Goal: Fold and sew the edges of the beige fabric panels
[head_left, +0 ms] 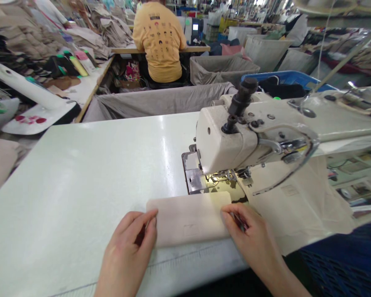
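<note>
A flat beige fabric piece (188,216), rectangular with rounded upper corners and a small faint mark on it, lies in front of the sewing machine (228,136). At its left edge, my left hand (130,243) pinches the cloth between thumb and fingers. The right edge is pinched the same way by my right hand (253,235), where a small dark object shows blurred among the curled fingers. Just beyond the cloth's upper edge are the metal needle plate (198,181) and the lit presser foot area. The needle itself is hard to make out.
More beige cloth (297,202) lies right of the machine, over the table edge. A ruler strip (185,258) runs along the front of the white table (89,173). Behind stand a cloth-lined bin (160,101) and a person in a yellow shirt (159,41). A blue crate (346,260) is at lower right.
</note>
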`<state>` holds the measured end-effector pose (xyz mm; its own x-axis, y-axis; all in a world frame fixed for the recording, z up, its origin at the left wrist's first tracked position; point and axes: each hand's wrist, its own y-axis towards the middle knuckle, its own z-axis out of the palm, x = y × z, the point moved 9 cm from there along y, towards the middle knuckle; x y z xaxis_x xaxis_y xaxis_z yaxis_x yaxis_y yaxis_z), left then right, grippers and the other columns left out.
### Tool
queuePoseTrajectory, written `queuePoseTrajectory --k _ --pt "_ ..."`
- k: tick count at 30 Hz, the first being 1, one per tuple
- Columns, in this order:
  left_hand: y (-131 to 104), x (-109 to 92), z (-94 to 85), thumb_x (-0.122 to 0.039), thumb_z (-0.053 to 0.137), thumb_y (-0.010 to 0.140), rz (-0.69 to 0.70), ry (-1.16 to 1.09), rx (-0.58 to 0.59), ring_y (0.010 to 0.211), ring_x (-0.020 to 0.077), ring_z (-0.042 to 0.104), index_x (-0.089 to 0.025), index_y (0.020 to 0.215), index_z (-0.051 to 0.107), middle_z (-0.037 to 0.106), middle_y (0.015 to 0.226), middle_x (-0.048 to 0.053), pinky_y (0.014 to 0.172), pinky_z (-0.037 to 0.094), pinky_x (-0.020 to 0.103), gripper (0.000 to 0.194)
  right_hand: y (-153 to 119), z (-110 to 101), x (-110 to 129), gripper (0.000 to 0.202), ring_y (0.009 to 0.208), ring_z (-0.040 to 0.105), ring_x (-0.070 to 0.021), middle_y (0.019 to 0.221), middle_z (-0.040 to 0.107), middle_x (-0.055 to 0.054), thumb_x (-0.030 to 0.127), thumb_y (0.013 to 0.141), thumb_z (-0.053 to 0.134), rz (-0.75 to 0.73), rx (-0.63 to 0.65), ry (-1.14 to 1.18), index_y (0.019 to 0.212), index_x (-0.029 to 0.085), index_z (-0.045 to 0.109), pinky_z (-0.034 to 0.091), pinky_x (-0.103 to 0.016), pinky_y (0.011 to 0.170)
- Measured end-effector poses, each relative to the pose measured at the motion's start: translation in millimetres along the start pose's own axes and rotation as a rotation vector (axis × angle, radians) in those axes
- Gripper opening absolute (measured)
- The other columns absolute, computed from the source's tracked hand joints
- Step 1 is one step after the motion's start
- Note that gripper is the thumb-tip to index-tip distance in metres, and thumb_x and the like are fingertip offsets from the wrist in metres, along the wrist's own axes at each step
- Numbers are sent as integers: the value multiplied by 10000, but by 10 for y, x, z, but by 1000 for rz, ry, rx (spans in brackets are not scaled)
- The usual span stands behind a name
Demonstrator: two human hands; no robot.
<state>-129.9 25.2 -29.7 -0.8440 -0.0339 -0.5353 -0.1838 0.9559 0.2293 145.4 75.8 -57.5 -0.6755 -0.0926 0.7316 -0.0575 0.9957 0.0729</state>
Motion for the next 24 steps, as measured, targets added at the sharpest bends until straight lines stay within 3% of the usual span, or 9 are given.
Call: queuePoseTrajectory --k 6,8,11,13,16,18,20,22,24 --pt "0 -94 -1 -389 462 975 56 75 -8 639 144 625 -196 983 719 641 852 28 606 558 263 322 41 26 69 221 583 593 -148 676 628 14 333 935 547 -65 33 -89 792 219 671 452 -264 583" --pt "3 -163 -25 -357 451 972 111 186 -39 697 185 634 -177 978 714 644 887 63 654 575 324 319 55 4 163 186 599 595 -152 697 606 5 291 932 557 -178 64 -172 814 218 681 458 -267 586" --pt "36 -279 -48 -258 473 948 277 353 -92 978 296 637 -164 953 712 661 1103 139 852 567 472 257 35 -31 314 136 747 639 -191 884 650 -51 181 882 589 -423 124 -314 930 226 709 500 -288 646" --pt "97 -339 25 -167 455 935 427 376 -26 1071 311 616 -158 955 707 663 1183 146 919 548 493 253 3 -40 368 162 855 656 -223 1044 674 -94 135 861 594 -566 154 -385 945 219 705 528 -319 707" --pt "295 -364 211 -83 388 924 517 393 184 951 262 653 -136 983 694 699 1055 133 842 577 423 316 -22 -26 386 154 924 670 -234 1144 688 -113 138 884 583 -652 174 -402 978 202 687 550 -342 772" --pt "486 -404 321 -125 408 943 470 445 281 935 260 660 -139 942 686 700 989 128 860 564 426 278 -22 -1 398 147 931 679 -229 1124 697 -112 176 901 596 -626 161 -382 1023 195 675 557 -330 772" --pt "679 -478 436 -292 466 986 381 508 335 914 280 665 -122 977 662 689 964 138 838 558 441 260 -35 41 433 157 931 686 -227 1130 692 -109 232 909 623 -583 142 -369 1055 197 670 560 -310 734" --pt "845 -626 530 -442 513 974 358 521 299 1058 325 632 -89 1167 596 652 1136 198 886 534 468 411 -63 98 478 159 930 692 -222 1159 678 -102 268 915 637 -544 134 -367 1058 207 671 557 -290 687" --pt "959 -772 677 -494 528 961 423 495 293 1283 357 507 -113 1279 536 552 1356 223 1035 435 531 496 -88 144 505 142 938 691 -216 1181 672 -94 259 922 627 -511 125 -369 1049 210 669 555 -279 679"
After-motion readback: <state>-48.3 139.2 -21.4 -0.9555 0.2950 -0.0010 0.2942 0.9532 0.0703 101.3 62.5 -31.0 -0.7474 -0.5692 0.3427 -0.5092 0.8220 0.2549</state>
